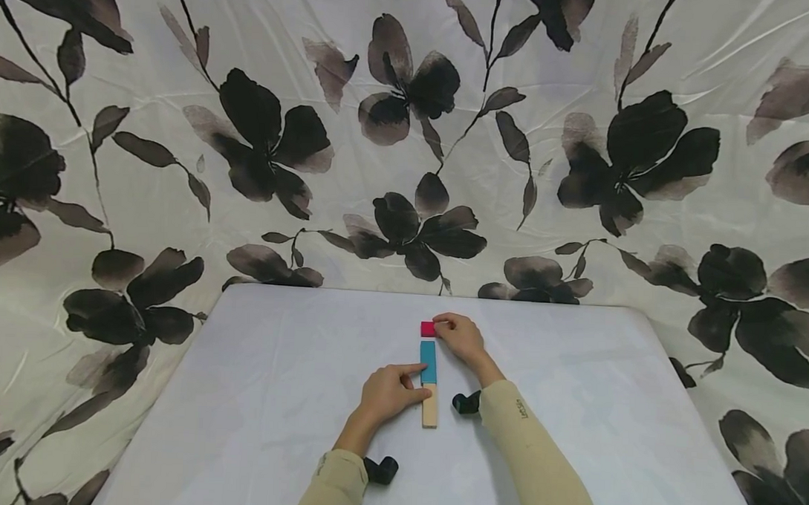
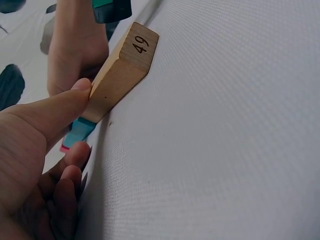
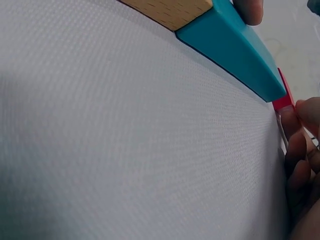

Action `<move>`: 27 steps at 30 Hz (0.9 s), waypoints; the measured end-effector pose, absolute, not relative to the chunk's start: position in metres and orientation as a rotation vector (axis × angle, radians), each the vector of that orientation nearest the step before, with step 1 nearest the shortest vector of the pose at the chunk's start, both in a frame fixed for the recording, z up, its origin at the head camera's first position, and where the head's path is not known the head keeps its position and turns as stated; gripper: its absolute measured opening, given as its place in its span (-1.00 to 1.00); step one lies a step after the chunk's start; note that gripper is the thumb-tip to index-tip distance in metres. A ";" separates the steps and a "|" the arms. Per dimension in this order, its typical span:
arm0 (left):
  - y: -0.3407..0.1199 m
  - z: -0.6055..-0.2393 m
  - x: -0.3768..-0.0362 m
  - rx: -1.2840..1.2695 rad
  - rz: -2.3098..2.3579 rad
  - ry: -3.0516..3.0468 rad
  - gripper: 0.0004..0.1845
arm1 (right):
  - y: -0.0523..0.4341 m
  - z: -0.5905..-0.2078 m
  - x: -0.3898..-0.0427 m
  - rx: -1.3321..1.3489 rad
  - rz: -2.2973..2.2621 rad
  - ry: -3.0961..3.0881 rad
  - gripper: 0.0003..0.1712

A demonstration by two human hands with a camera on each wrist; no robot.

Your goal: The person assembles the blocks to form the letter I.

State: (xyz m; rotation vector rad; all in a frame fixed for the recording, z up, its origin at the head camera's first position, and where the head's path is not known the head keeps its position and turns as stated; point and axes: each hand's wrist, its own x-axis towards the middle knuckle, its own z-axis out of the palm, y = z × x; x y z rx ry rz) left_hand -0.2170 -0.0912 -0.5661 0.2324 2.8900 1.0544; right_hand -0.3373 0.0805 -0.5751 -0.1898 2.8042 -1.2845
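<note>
A plain wooden block (image 1: 429, 411) and a blue block (image 1: 428, 354) lie end to end in a line on the white tabletop. Beyond the blue block, across a small gap, is a short red block (image 1: 426, 329). My left hand (image 1: 386, 393) reaches in from the left, its thumb touching the wooden block and its index finger on the blue one. The number 49 marks the end of the wooden block (image 2: 120, 75) in the left wrist view. At the red block's right side, my right hand (image 1: 462, 338) pinches it between thumb and fingers.
The white table (image 1: 272, 396) ends at a back edge against a white cloth (image 1: 514, 174) with dark flowers. Black wrist devices (image 1: 380, 471) stick out beside both beige sleeves (image 1: 531, 450).
</note>
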 end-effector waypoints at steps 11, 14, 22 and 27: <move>-0.091 -0.565 -0.218 0.236 1.043 2.890 -0.43 | 0.082 -0.573 -0.337 -0.208 -1.313 2.803 -0.76; -0.091 -0.566 -0.216 0.230 1.046 2.880 -0.42 | 0.084 -0.574 -0.335 -0.205 -1.396 2.746 -0.74; -0.094 -0.566 -0.218 0.227 1.171 2.799 -0.36 | 0.097 -0.565 -0.333 -0.254 -1.554 2.684 -0.76; -0.096 -0.565 -0.221 0.206 1.300 2.758 -0.49 | 0.108 -0.553 -0.337 -0.364 -1.393 2.890 -0.78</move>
